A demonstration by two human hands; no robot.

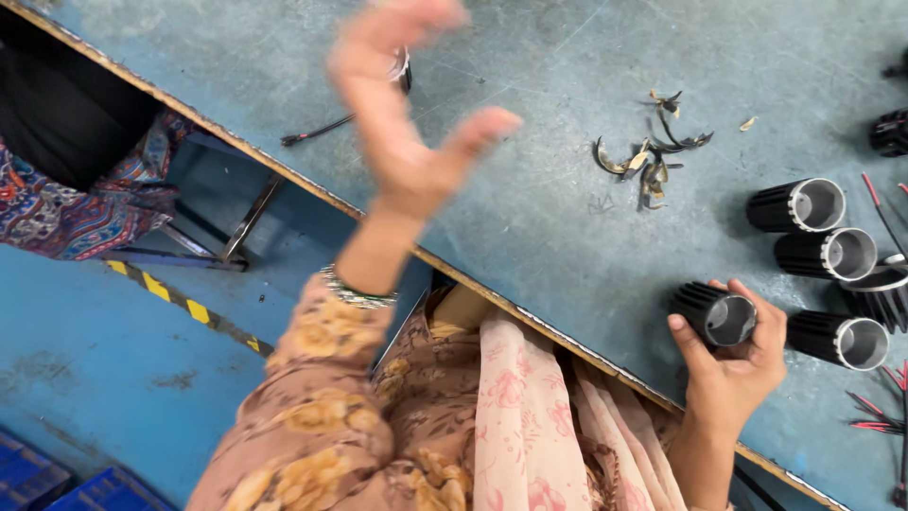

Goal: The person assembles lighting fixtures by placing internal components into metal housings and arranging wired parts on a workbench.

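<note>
Upper left of frame: patterned cloth of another person (66, 213) by a metal stool frame (218, 237), yellow-black floor tape (180, 303) below on the blue floor. Top centre: left hand (402, 114) raised above the grey-blue table (530, 218), fingers spread, released, grasping nothing; bangle (357, 291) at the wrist. Thin black tool (317, 131) lies on the table behind it. Centre right: small heap of dark scraps (653, 156). Lower right: right hand (733, 364) grasping 1 black ribbed cylinder (714, 312), at the table's near edge. Just right, 3 more ribbed cylinders (832, 255) lie in a row. Red-tipped wires (875, 412) at the right edge.
</note>
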